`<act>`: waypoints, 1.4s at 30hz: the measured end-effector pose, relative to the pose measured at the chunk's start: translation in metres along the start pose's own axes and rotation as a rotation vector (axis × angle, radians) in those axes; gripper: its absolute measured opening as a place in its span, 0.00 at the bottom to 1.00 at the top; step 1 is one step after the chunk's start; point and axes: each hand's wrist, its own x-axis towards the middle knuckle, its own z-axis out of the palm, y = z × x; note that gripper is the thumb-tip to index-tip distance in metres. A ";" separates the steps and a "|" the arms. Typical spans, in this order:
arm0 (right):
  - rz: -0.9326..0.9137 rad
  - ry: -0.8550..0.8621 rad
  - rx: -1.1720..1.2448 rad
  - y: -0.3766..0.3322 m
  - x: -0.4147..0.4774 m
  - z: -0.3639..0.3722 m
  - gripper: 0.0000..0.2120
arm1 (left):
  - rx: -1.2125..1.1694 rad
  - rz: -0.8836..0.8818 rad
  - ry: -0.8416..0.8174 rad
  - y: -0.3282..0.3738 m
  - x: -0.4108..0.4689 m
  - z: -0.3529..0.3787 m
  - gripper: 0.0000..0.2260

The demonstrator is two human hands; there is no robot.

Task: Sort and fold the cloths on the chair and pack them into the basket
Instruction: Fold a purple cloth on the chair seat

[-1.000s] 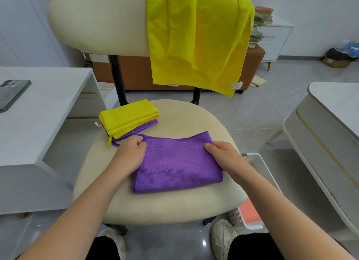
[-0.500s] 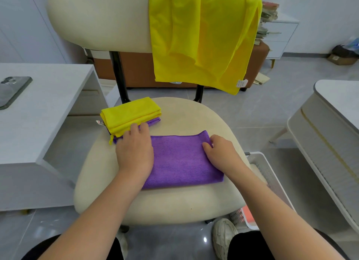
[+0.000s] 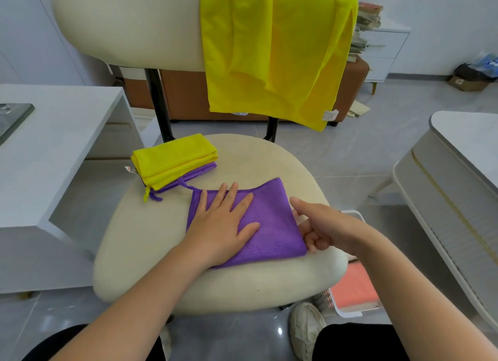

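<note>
Head view. A folded purple cloth point(image 3: 272, 226) lies flat on the middle of the chair seat point(image 3: 151, 239), and I read both hands on or at it.

Left hand point(image 3: 223, 226): flat, fingers straight and spread, palm pressing the left half of the cloth down.

Right hand point(image 3: 331, 231): at the cloth's right edge, thumb raised over the fabric, the other fingers curled against the edge. I cannot tell whether they pinch the edge or only touch it.

At the back left of the seat, a folded yellow cloth point(image 3: 175, 159) sits on top of another folded purple one point(image 3: 200, 170). A loose yellow cloth point(image 3: 269, 50) hangs over the backrest.

The white basket point(image 3: 324, 301) stands on the floor by the seat's right front, partly hidden under it. An orange cloth point(image 3: 353, 288) lies inside.
</note>
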 end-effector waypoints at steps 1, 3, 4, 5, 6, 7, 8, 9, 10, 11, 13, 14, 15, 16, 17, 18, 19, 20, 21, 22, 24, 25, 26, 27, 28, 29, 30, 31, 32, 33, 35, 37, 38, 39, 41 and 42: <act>-0.033 -0.053 0.000 0.001 -0.002 0.000 0.23 | 0.001 0.003 -0.005 0.000 0.000 0.000 0.29; -0.072 -0.111 -0.008 0.004 -0.007 0.000 0.24 | 0.001 0.006 -0.006 -0.002 0.001 0.000 0.29; -0.074 -0.103 -0.025 0.004 -0.009 0.000 0.23 | -0.001 0.005 -0.004 -0.002 0.002 0.000 0.29; -0.070 -0.075 -0.051 0.004 -0.010 0.001 0.21 | 0.000 0.006 -0.004 -0.002 0.002 0.001 0.29; -0.065 -0.040 -0.087 0.003 -0.011 0.002 0.19 | 0.005 0.009 -0.002 -0.002 0.001 0.002 0.29; -0.060 -0.004 -0.130 0.002 -0.011 0.002 0.18 | 0.011 0.010 0.000 -0.002 0.001 0.002 0.29; -0.059 0.040 -0.184 0.002 -0.010 0.003 0.18 | 0.011 0.010 0.002 -0.002 0.001 0.002 0.29; -0.064 0.102 -0.244 0.001 -0.009 0.004 0.18 | 0.009 0.008 0.002 -0.001 0.001 0.002 0.29; -0.080 0.183 -0.305 0.000 -0.008 0.004 0.19 | 0.007 0.006 0.002 -0.001 0.001 0.002 0.29; -0.111 0.274 -0.358 0.000 -0.007 0.005 0.19 | 0.007 0.006 0.002 -0.001 0.001 0.002 0.29; -0.210 0.466 -0.456 0.002 -0.001 0.007 0.17 | 0.001 0.006 0.017 0.000 0.001 0.002 0.30; -0.280 0.563 -0.513 0.003 0.002 0.009 0.15 | -0.014 0.002 0.043 0.000 0.000 0.002 0.30; -0.365 0.646 -0.558 0.002 0.005 0.013 0.14 | -0.038 -0.006 0.081 0.000 -0.001 0.001 0.31; -0.469 0.691 -0.597 0.000 0.007 0.017 0.14 | -0.062 -0.017 0.132 0.000 -0.002 0.000 0.32; -0.557 0.682 -0.654 -0.002 0.010 0.022 0.17 | -0.075 -0.026 0.184 -0.001 -0.003 -0.002 0.34; -0.606 0.634 -0.728 -0.004 0.012 0.027 0.21 | -0.078 -0.027 0.223 -0.002 -0.005 -0.004 0.36; -0.610 0.569 -0.808 -0.006 0.014 0.032 0.24 | -0.074 -0.021 0.241 -0.004 -0.007 -0.005 0.36; -0.582 0.502 -0.885 -0.007 0.017 0.038 0.27 | -0.070 -0.012 0.240 -0.006 -0.008 -0.005 0.37; -0.544 0.443 -0.951 -0.007 0.019 0.043 0.30 | -0.062 -0.003 0.224 -0.008 -0.009 -0.004 0.37; -0.508 0.404 -1.006 -0.005 0.023 0.048 0.33 | -0.049 0.000 0.195 -0.009 -0.009 -0.002 0.38; -0.451 0.381 -1.089 0.000 0.031 0.057 0.43 | -0.021 -0.014 0.127 -0.011 -0.009 0.003 0.40; -0.429 0.380 -1.116 0.002 0.033 0.059 0.45 | -0.013 -0.026 0.110 -0.011 -0.009 0.006 0.39; -0.407 0.385 -1.120 0.004 0.035 0.060 0.46 | -0.003 -0.035 0.104 -0.013 -0.009 0.008 0.39; -0.385 0.389 -1.113 0.005 0.036 0.060 0.46 | 0.005 -0.046 0.105 -0.015 -0.008 0.010 0.40; -0.366 0.394 -1.107 0.005 0.034 0.060 0.46 | 0.009 -0.061 0.104 -0.018 -0.008 0.010 0.41; -0.352 0.399 -1.106 0.005 0.034 0.060 0.46 | 0.012 -0.082 0.097 -0.021 -0.008 0.010 0.40; -0.343 0.407 -1.104 0.005 0.033 0.060 0.46 | 0.014 -0.104 0.084 -0.024 -0.007 0.010 0.37; -0.334 0.414 -1.099 0.005 0.032 0.060 0.46 | 0.018 -0.122 0.067 -0.028 -0.007 0.009 0.34; -0.321 0.419 -1.097 0.006 0.033 0.060 0.46 | 0.016 -0.137 0.055 -0.030 -0.008 0.008 0.32; -0.307 0.425 -1.096 0.007 0.033 0.060 0.47 | 0.011 -0.147 0.050 -0.032 -0.008 0.007 0.31; -0.274 0.447 -1.095 0.009 0.032 0.059 0.46 | 0.001 -0.177 0.054 -0.034 -0.010 0.006 0.30; -0.232 0.469 -1.086 0.011 0.030 0.056 0.39 | -0.010 -0.222 0.060 -0.034 -0.010 0.006 0.30; -0.219 0.479 -1.079 0.012 0.029 0.055 0.36 | -0.015 -0.238 0.069 -0.033 -0.010 0.006 0.30; -0.216 0.485 -1.076 0.013 0.029 0.053 0.34 | -0.019 -0.238 0.085 -0.033 -0.010 0.004 0.30; -0.222 0.482 -1.086 0.013 0.027 0.050 0.33 | -0.038 -0.161 0.135 -0.034 -0.012 0.000 0.29; -0.231 0.476 -1.092 0.013 0.028 0.048 0.32 | -0.053 -0.091 0.155 -0.034 -0.013 -0.002 0.28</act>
